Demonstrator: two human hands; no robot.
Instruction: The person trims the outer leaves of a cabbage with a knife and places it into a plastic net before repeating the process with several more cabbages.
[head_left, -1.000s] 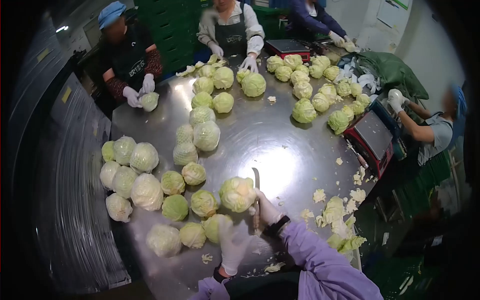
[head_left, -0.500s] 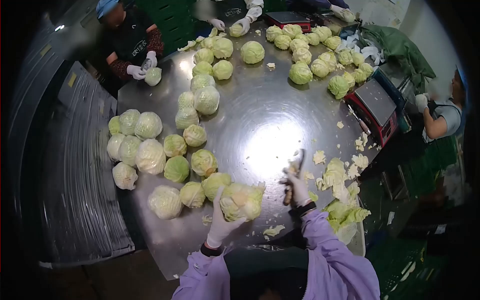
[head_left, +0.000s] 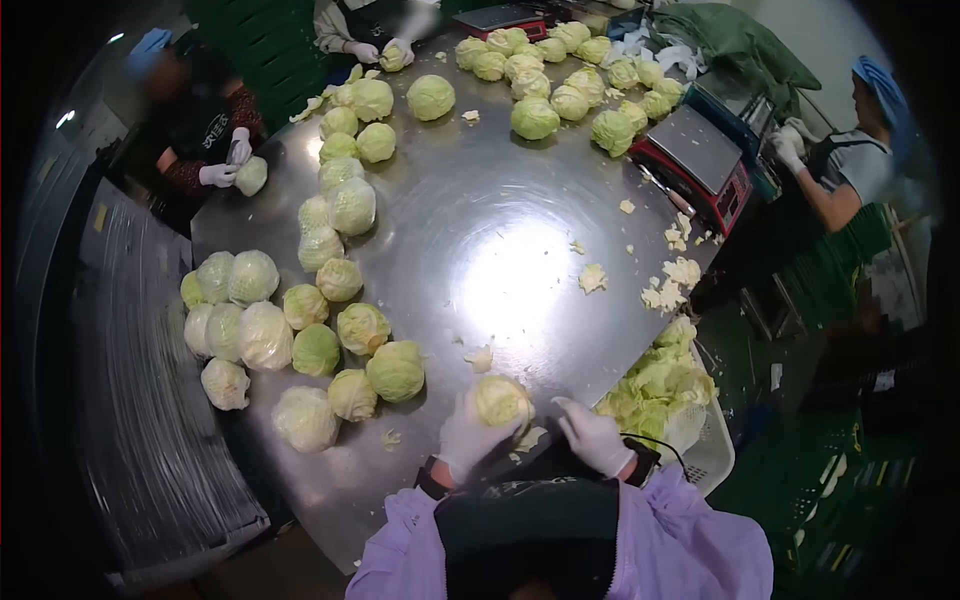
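Note:
My left hand (head_left: 470, 437), in a white glove, holds a pale cabbage (head_left: 503, 402) from its left side, low over the near edge of the metal table (head_left: 430, 270). To the right of that cabbage is my gloved right hand (head_left: 594, 436), its fingers apart and nothing seen in it. Small leaf scraps (head_left: 529, 439) lie just beside the cabbage. Left of my left hand sit loose green cabbages (head_left: 396, 371) and several wrapped ones (head_left: 266, 336).
A white basket (head_left: 718, 447) of loose leaves (head_left: 660, 385) stands at the right edge. Red scales (head_left: 737, 196), a knife (head_left: 668, 190) and more cabbages (head_left: 535, 118) lie farther back. Three co-workers stand around: far left (head_left: 200, 130), top, and right (head_left: 840, 170).
My right hand has come down beside the cabbage; the dark tool it held no longer shows. Loose leaves from the table's right edge are now in the basket. The view has shifted.

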